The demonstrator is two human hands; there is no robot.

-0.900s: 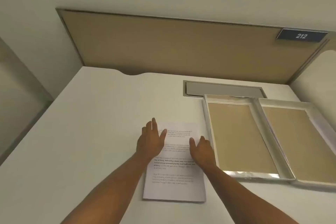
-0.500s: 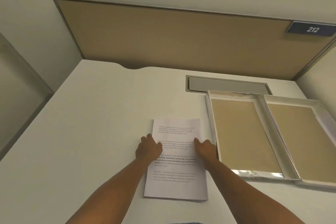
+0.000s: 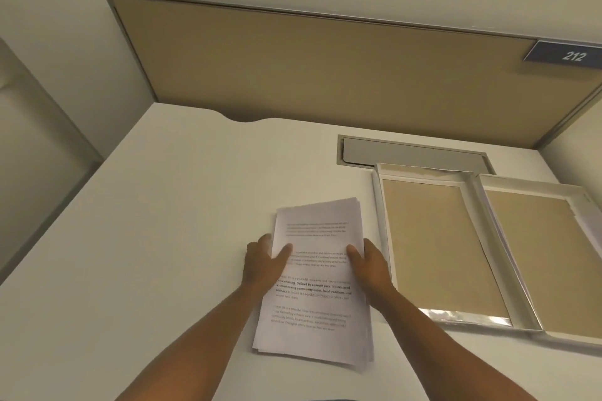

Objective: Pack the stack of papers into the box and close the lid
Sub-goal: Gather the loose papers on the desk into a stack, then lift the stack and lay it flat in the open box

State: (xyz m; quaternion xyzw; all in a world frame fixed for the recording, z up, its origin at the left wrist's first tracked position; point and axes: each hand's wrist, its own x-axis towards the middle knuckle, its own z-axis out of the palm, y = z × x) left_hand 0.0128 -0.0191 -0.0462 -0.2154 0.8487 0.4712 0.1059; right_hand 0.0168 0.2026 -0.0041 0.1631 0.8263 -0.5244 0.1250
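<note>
A stack of printed white papers [image 3: 314, 303] is lifted off the white desk, its far end raised and tilted. My left hand [image 3: 265, 265] grips the stack's left edge, thumb on top. My right hand [image 3: 369, 265] grips the right edge the same way. Just right of the stack lies an open flat white box [image 3: 379, 205] with a tan inside and shiny rim. Its lid [image 3: 583, 202] lies open, attached along the box's right side, inner face up.
A grey recessed cable flap [image 3: 407, 153] sits in the desk [image 3: 156, 221] behind the box. A tan partition panel [image 3: 309, 68] stands along the desk's back edge, with a "212" sign [image 3: 568, 54] at its right end. The desk edge drops off at left.
Both hands slid from the top of the flat stack to its side edges and took hold. The stack has come up off the desk, its sheets slightly fanned.
</note>
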